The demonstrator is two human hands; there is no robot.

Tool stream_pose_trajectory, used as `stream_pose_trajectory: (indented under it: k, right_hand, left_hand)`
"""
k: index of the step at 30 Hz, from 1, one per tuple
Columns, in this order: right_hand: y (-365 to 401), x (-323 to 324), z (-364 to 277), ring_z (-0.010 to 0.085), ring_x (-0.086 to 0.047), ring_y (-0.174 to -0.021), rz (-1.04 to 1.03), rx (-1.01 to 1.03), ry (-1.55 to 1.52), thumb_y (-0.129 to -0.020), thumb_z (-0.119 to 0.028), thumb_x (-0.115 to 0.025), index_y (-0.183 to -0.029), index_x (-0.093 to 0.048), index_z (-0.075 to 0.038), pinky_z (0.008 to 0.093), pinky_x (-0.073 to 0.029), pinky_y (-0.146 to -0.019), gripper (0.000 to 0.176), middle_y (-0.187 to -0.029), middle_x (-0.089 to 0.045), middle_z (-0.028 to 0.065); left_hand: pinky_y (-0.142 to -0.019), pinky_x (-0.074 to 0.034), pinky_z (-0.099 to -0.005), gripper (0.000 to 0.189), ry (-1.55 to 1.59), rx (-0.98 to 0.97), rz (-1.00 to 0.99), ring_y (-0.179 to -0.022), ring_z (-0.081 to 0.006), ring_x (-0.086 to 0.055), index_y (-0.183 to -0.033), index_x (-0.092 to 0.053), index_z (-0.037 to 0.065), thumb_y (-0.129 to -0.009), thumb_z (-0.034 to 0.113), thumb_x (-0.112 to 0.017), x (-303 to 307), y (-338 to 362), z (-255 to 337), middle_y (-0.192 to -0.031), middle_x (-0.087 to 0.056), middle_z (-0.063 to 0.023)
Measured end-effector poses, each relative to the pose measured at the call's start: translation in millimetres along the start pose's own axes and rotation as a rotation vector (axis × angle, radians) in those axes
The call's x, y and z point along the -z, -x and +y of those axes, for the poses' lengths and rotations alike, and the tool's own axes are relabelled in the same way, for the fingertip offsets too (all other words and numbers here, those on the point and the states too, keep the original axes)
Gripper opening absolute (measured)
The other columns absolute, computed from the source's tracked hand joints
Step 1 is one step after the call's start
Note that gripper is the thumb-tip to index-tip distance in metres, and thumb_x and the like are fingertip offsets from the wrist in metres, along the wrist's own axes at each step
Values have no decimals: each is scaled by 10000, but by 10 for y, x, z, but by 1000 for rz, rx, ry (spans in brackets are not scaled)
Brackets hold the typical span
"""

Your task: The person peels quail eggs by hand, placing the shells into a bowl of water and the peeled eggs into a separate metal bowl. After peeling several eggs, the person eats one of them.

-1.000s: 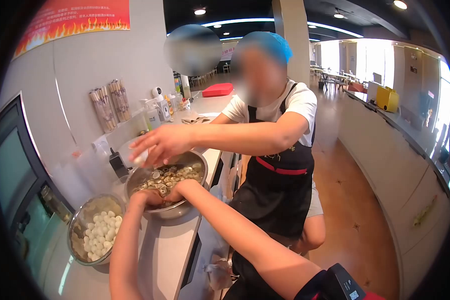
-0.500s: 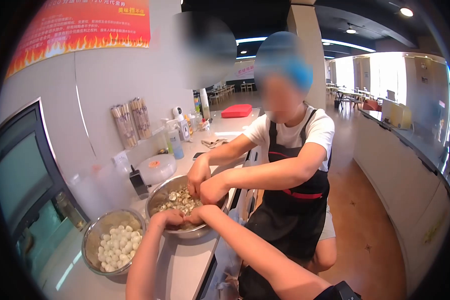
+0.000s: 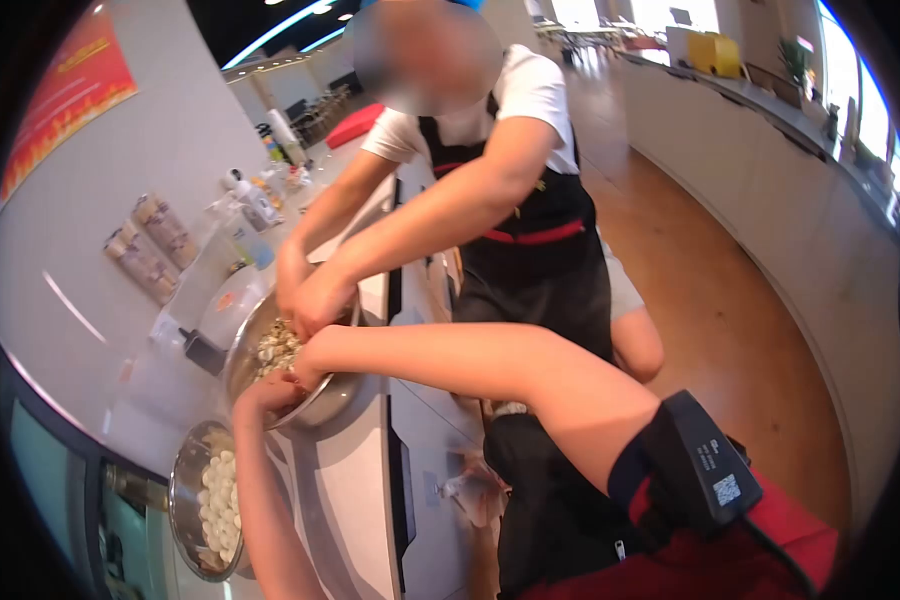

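A metal bowl [image 3: 345,398] holds speckled quail eggs and shell pieces [image 3: 275,347]. My left hand [image 3: 268,391] is inside its near rim, fingers curled. Close against it, my right hand [image 3: 313,362] bends down with its fingers closed. The fingertips of both hands meet low in the bowl, and whatever is between them is hidden. Two hands of a co-worker [image 3: 315,295] reach into the far side of the same bowl. A second metal bowl [image 3: 183,520], left of my forearm, contains many peeled white eggs [image 3: 220,505].
The co-worker in a dark apron [image 3: 530,270] stands across the counter corner [image 3: 355,480]. Behind the bowl are a round clear-lidded container [image 3: 232,300], a dark-handled object [image 3: 202,350] and several bottles [image 3: 255,205]. A red tray [image 3: 355,126] lies farther back.
The view has tilted and turned right, so the bowls sit farther left in it. My hands stay together in the bowl, and the co-worker's hands remain there too.
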State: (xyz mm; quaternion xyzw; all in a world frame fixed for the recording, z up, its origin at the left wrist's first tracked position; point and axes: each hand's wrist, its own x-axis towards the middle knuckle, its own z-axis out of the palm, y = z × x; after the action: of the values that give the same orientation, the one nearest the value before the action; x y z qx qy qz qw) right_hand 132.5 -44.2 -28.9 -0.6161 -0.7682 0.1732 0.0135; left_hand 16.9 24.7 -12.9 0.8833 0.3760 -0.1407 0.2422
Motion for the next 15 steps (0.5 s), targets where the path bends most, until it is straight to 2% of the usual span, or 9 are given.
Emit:
stream_pose_trajectory:
  k: [1,4,6,7,9,11,12,13,15]
  right_hand:
    - [-62,-22,4,244,-534,-949,26,3,27,-708,-359,-533,-1018,-584,-87,345,-405,-792,416,-1020,-573,113]
    - [-112,-27,11,245,-539,-938,6,-22,53,-715,-340,-527,-1002,-591,-82,343,-405,-791,391,-996,-580,118]
    - [-13,-29,-50,254,-537,-940,7,-17,49,-726,-332,-511,-1003,-589,-81,353,-402,-796,381,-998,-577,124]
    - [49,17,-97,263,-535,-942,21,-3,43,-738,-324,-495,-1004,-587,-80,363,-400,-800,373,-1000,-575,131]
    - [178,34,-152,277,-527,-954,106,-10,-6,-762,-324,-456,-994,-589,-73,379,-392,-812,367,-1008,-568,148]
    - [155,9,-128,292,-523,-956,117,-30,-33,-776,-347,-429,-984,-590,-67,386,-390,-818,384,-1009,-566,155]
    - [121,10,-109,290,-519,-968,83,6,-26,-777,-374,-436,-1009,-580,-73,379,-385,-834,407,-1021,-563,150]
    - [88,-6,-100,290,-519,-968,90,11,-29,-777,-374,-436,-1009,-580,-73,379,-385,-834,407,-1021,-563,150]
    - [49,24,-68,282,-496,-1017,107,-52,-58,-779,-404,-442,-1083,-545,-90,377,-369,-861,449,-1056,-543,161]
  left_hand:
    - [-506,-426,-259,215,-94,-33,5,-554,-135,-546,-811,-611,31,-673,181,-545,16,-13,-28,-662,-586,-55]
    - [-435,-364,-250,153,-134,-105,20,-503,-94,-483,-737,-614,26,-668,139,-538,-26,-61,-31,-608,-551,-14]
    - [-430,-360,-249,152,-65,-22,-34,-495,-92,-478,-737,-613,29,-654,143,-557,16,30,27,-601,-547,-14]
    - [-464,-388,-255,199,-135,-50,17,-536,-104,-505,-777,-610,17,-633,150,-578,16,-24,-42,-636,-567,-34]
    - [-545,-425,-270,284,-83,-115,12,-628,-143,-551,-835,-605,7,-624,196,-585,18,-18,-86,-722,-598,-76]
    - [-642,-435,-276,329,-236,-65,-13,-726,-158,-552,-977,-570,25,-709,204,-509,42,134,95,-845,-603,-87]
    - [-684,-431,-275,363,-223,-36,-56,-783,-161,-549,-1027,-551,34,-719,221,-501,53,142,118,-918,-594,-104]
    - [-684,-431,-275,363,-230,-31,-54,-783,-161,-549,-1027,-551,34,-719,221,-501,38,131,96,-918,-594,-104]
    - [-812,-391,-275,406,-298,-157,-19,-921,-164,-529,-1093,-517,63,-740,262,-487,4,52,50,-982,-582,-138]
